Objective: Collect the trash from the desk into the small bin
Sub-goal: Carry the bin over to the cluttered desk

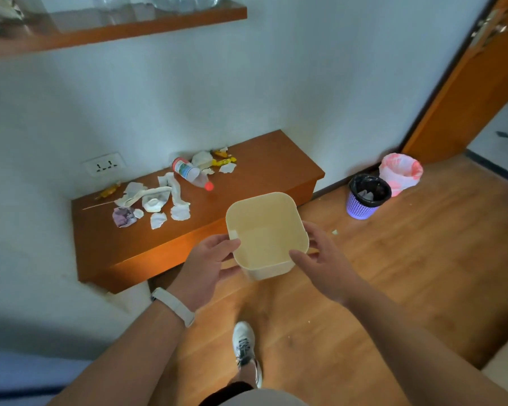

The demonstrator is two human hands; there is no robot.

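Observation:
A small cream square bin [267, 230] is held in the air just in front of the low wooden desk [255, 171], and nothing shows inside it. My left hand [210, 266] grips its left rim. My right hand [320, 260] holds its right side with the fingers spread around it. On the desk lie torn white paper pieces [154, 200], a crumpled purple paper [123, 216], a plastic bottle with a red cap [191, 174], yellow wrappers [223, 161] and a thin stick [97, 205].
A purple mesh bin with a black liner [367, 196] and a bin with a pink-white bag [401, 172] stand on the wood floor to the right, near an orange door [467, 92]. A wall shelf [115, 30] hangs above. My shoe [244, 344] is below.

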